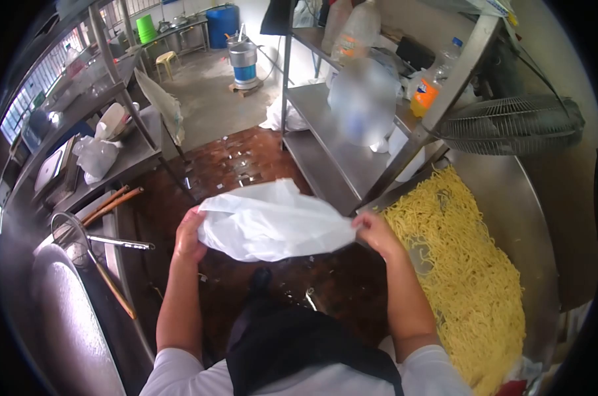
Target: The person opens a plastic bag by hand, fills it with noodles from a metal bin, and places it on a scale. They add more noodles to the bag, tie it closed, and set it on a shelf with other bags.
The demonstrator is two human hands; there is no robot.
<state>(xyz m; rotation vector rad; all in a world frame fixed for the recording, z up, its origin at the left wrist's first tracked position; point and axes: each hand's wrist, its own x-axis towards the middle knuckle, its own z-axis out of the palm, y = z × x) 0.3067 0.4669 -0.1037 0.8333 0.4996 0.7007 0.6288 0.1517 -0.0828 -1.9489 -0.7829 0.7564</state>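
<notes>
A white plastic bag [276,221] is stretched out in front of my body, above the wet red-brown floor. My left hand [191,234] grips its left end, fingers closed on the edge. At the opposite end, my right hand [377,234] pinches the bag's right corner. The bag looks thin and crumpled, and I cannot see anything inside it. To the right of my right forearm, a wide heap of yellow noodles [467,284] lies spread in a metal tray [533,231].
On the left, a wok [74,323] stands beside a wire strainer [71,228] and long wooden sticks [114,204]. A metal shelf [325,138] with bottles rises ahead right. A caged fan [513,125] overhangs the tray. Farther back stands a metal pot [243,56].
</notes>
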